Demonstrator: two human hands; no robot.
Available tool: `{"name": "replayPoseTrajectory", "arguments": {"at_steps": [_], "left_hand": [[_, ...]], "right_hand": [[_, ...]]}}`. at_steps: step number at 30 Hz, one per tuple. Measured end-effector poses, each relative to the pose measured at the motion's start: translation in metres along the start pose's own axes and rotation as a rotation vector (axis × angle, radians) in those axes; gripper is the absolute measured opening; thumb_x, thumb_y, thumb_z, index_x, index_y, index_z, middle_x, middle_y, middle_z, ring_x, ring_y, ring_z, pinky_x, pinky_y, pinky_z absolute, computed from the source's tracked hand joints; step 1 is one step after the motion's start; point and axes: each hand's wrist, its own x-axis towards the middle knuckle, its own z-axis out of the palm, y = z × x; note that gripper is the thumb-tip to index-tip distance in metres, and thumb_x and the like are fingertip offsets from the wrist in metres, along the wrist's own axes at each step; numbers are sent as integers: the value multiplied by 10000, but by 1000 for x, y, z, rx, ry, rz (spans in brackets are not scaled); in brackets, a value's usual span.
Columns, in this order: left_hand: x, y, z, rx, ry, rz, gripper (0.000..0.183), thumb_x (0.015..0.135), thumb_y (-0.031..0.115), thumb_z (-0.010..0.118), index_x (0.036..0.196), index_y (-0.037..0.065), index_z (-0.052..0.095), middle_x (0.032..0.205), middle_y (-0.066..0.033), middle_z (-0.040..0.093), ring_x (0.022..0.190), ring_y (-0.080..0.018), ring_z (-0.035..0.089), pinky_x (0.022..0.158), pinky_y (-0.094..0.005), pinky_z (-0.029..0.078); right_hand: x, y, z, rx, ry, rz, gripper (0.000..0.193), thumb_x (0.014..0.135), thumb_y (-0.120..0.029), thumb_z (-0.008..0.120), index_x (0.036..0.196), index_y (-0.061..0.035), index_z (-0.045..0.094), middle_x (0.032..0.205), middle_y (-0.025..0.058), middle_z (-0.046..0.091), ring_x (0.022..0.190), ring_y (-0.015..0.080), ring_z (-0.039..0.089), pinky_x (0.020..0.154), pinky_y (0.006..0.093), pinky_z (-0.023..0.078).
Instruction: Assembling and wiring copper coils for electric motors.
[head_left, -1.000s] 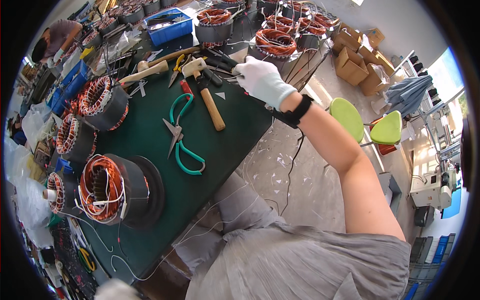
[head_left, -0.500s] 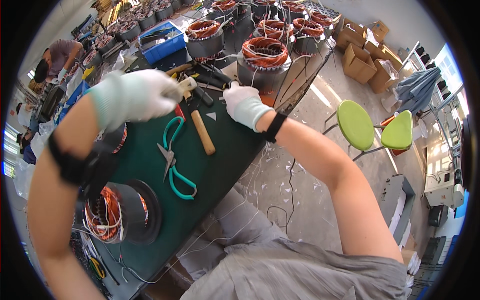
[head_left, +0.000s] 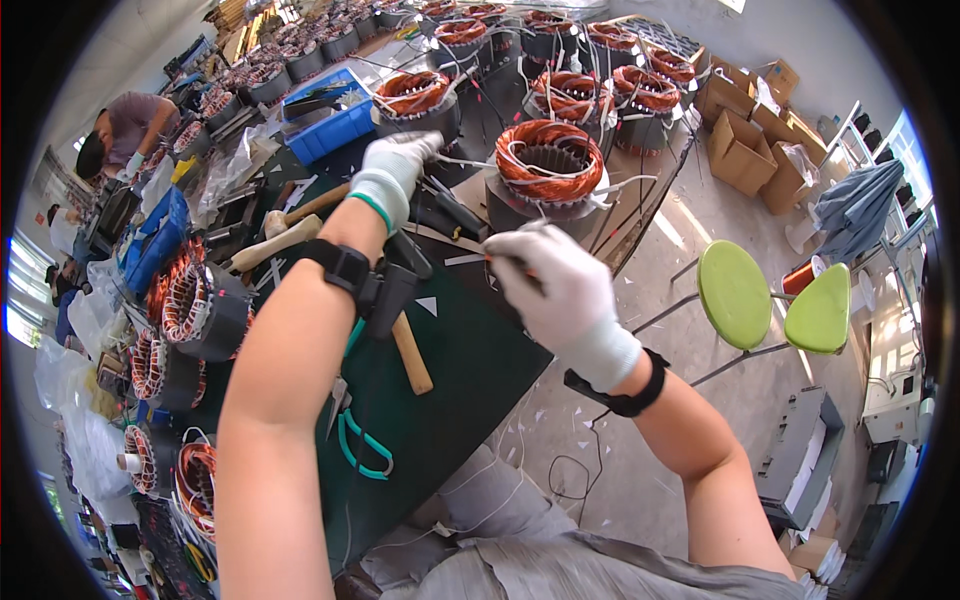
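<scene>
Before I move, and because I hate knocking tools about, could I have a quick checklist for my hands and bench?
1. Gloves on left hand and right hand: ok, both white.
2. Nearest copper-wound stator upright: ok, coil facing up.
3. Right hand empty: cannot tell; something dark shows among its fingers.
4. Teal-handled scissors fully visible: not ok, left arm covers part.
5. Bench free of scraps: not ok, a white triangle lies near the wooden handle.

a workshop, with copper-wound stators (head_left: 545, 188), shears (head_left: 341, 400) and, seemingly, more coils (head_left: 266, 76) behind.
</scene>
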Motion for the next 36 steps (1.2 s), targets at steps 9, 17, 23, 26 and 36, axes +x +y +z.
{"name": "replayPoseTrajectory", "arguments": {"at_steps": [9,17,23,26,36], "left_hand": [[-23,53,47,15,-325,522,193,991,121,669,1125,12,754,849,25,695,653,-11,540,593,-180,437],[-41,41,97,243,-398,564,165,950,72,696,1057,-36,762,983,-87,759,899,-126,692,861,-265,550],[-70,50,91,609,-263,779,436,857,114,779,1274,52,670,1180,-154,657,1023,-238,659,935,-316,513],[-112,43,71,867,196,1008,772,798,117,807,1478,71,444,1408,-201,489,1144,-286,594,964,-359,505],[-461,-87,-35,536,-425,418,344,855,147,692,1192,81,664,1197,-150,651,1089,-351,621,925,-438,513]], "right_hand": [[3,37,-56,691,482,503,190,1004,-77,621,1141,45,671,949,-24,658,803,16,543,693,169,429],[7,52,-61,703,570,509,182,1014,-122,620,1121,9,687,948,-20,691,754,9,509,661,183,398],[-5,59,-63,752,628,592,219,1022,-169,623,1166,-16,686,835,-85,610,592,-31,398,506,168,300],[-22,41,-77,706,454,563,324,973,-106,645,1259,40,603,1098,45,658,978,87,585,869,236,478],[-178,-22,-125,533,114,829,366,1066,-209,515,1351,9,586,982,28,661,720,26,532,634,175,424]]}}
